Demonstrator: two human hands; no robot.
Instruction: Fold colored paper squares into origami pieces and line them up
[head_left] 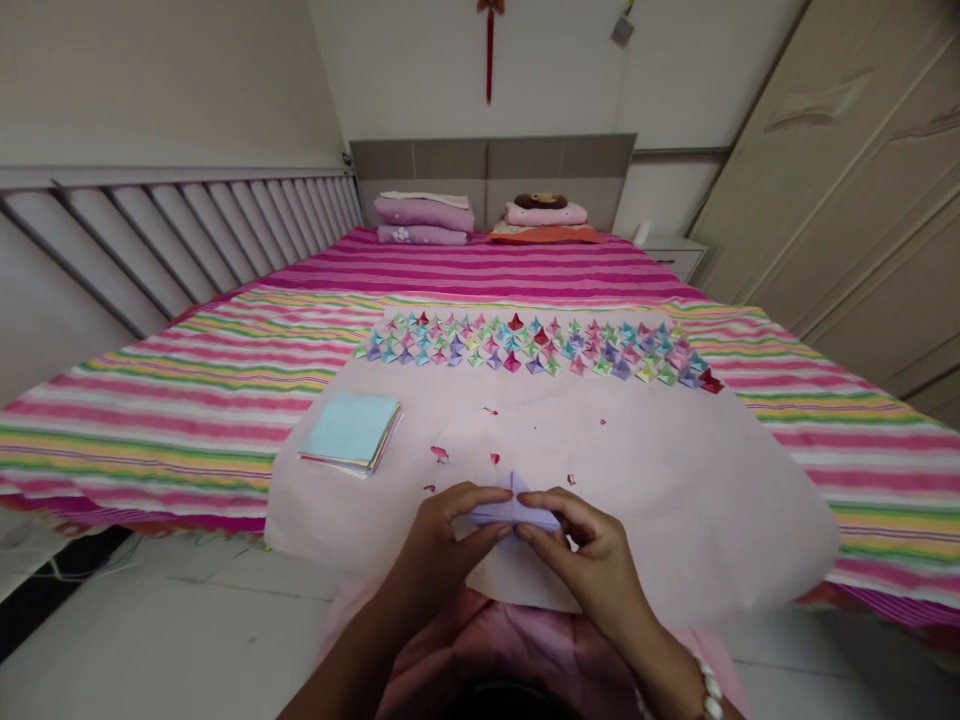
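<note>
A light purple sheet of origami paper (513, 513), partly folded with a pointed top and a crease down its middle, is held between both hands near the front of a large pale pink sheet (660, 470). My left hand (457, 530) pinches its left side between thumb and fingers. On the right side, my right hand (585, 545) grips it the same way, and the thumbs almost meet at the centre. Beyond the hands, rows of small folded paper pieces (512, 361) in many colours spread across the far part of the pink sheet.
A stack of square coloured paper (351, 430), light blue on top, lies at the left. Small red scraps (439, 455) are scattered between hands and folded pieces. The sheet rests on a striped bed (187, 400). Folded bedding (424, 214) sits by the headboard; a railing (225, 230) runs left.
</note>
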